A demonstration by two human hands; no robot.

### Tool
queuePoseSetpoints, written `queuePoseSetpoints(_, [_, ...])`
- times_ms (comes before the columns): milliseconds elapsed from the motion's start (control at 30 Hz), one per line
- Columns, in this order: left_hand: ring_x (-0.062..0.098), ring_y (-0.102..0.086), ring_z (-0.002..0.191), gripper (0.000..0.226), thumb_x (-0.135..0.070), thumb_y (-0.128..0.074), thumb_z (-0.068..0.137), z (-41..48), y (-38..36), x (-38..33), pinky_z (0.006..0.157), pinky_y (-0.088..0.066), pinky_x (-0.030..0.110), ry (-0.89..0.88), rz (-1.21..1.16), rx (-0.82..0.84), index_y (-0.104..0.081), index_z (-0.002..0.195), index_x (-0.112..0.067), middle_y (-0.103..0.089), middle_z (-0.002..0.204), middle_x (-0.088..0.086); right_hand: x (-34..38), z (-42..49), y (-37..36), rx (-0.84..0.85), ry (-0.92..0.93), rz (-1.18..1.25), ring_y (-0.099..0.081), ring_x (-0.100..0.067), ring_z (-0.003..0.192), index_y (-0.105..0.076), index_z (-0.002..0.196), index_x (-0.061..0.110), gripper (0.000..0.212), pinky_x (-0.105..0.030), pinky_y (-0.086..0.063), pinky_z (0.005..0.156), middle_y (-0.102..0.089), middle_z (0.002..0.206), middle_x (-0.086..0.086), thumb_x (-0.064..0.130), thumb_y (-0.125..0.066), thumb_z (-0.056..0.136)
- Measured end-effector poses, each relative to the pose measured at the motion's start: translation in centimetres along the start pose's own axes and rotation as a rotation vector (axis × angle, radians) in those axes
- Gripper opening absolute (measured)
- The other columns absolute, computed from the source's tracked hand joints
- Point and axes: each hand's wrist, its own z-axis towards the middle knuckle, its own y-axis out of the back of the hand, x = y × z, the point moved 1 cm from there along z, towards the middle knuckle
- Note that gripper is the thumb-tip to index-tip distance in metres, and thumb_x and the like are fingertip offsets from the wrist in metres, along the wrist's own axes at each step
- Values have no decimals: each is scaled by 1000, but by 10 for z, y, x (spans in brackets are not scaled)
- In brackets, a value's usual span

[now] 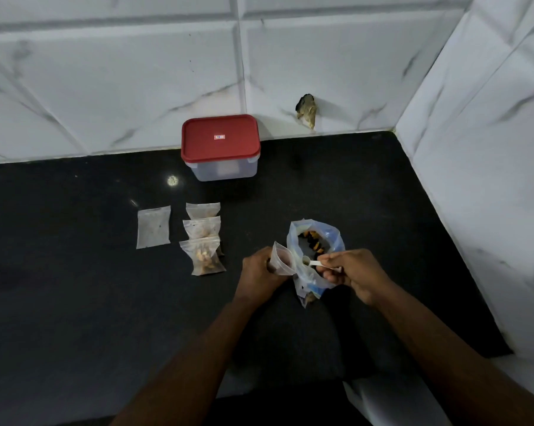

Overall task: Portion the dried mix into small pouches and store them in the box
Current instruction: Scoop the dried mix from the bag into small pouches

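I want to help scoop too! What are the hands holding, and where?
The left hand holds a small pouch by its lower part. The right hand pinches a white scoop by its handle.

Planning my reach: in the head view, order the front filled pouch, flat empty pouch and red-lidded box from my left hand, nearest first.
1. Front filled pouch, left of the left hand.
2. Flat empty pouch, farther left.
3. Red-lidded box, back by the wall.

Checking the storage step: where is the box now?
Head view: the box stands closed at the back of the counter, left of centre, by the wall, behind the filled pouches.
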Motion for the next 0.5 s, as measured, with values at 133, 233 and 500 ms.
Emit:
queuePoseSetpoints(133, [-2, -70, 96, 30, -20, -85, 83, -2, -2, -3, 86, -59, 25, -1, -13, -40, -67, 102, -35, -72, 106, -10, -1, -1, -1, -5, -19, 160, -70, -16, 77, -74, 105, -1, 16, -25, -61, 68, -75, 102, -19, 3, -68, 91])
queuePoseSetpoints(233, [-5, -68, 97, 29, -20, -83, 84, -3, 0, -3, 85, -57, 20, -20, 16, -33, -67, 102, -37, -71, 105, -13, -3, -1, -4, -3, -20, 200, -71, -17, 80, -73, 106, -1, 16, -23, -60, 63, -74, 101, -18, 3, -69, 91])
queuePoseSetpoints(500, [-1, -71, 81, 22, -8, -76, 89, -8, -3, -2, 74, -58, 20, -17, 36, -39, -74, 89, -30, -76, 89, -7, 2, 3, -2, -8, 14, 40, -71, -16, 77, -74, 104, 4, 14, -26, -59, 67, -76, 96, -16, 2, -65, 94])
